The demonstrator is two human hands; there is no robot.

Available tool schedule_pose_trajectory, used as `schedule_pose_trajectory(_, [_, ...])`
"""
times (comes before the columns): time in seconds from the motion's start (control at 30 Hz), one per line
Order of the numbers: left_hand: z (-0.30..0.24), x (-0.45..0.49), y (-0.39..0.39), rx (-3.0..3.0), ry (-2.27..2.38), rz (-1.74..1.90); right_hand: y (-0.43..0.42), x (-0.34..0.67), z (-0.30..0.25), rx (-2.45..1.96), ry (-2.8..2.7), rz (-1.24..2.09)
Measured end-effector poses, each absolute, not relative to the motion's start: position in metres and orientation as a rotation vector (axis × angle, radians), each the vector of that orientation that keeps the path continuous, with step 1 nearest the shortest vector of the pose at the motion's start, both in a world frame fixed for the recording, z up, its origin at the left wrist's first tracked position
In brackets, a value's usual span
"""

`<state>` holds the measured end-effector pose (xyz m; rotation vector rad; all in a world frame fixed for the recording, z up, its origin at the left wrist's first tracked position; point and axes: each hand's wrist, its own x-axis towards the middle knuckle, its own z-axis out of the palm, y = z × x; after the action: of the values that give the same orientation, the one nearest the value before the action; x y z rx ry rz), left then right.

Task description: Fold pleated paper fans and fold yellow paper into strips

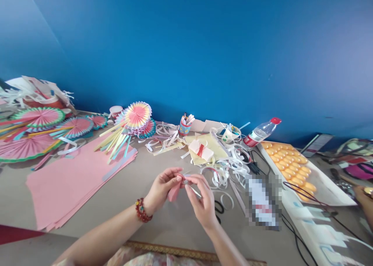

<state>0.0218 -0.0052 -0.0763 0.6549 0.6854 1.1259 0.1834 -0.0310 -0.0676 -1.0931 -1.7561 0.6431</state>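
Above the front part of the table, both hands meet at a small piece of folded pink paper (174, 193). My left hand (163, 186), with a red bead bracelet (142, 211) at the wrist, pinches its upper end. Fingertips of my right hand (203, 200) close on the other side, by a thin whitish strip. Partly behind the right hand lie scissors with black handles (218, 209). A stack of pink paper sheets (70, 180) spreads to the left, with pleated paper fans (136, 116) at its far edge.
White paper strips (230, 169) lie tangled behind the hands. A pen cup (184, 128) and a bottle with a red cap (260, 133) stand near the blue wall. At right are a tray of orange rounded pieces (291, 169), cables, a pixelated object (264, 204) and another person's hand (364, 200).
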Motion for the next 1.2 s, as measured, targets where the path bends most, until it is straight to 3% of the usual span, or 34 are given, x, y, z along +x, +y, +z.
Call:
schedule_pose_trajectory(0.43, [-0.091, 0.023, -0.017, 1.728, 0.794, 1.07, -0.008, 0.215, -0.056, -1.094, -1.893, 1.17])
schedule_pose_trajectory(0.8, [-0.057, 0.018, -0.011, 2.068, 0.983, 0.731, -0.016, 0.223, -0.053, -1.071, -2.057, 0.807])
schedule_pose_trajectory(1.2, [-0.053, 0.019, -0.019, 2.187, 0.98, 0.842, -0.024, 0.222, -0.049, -1.007, -1.965, 0.772])
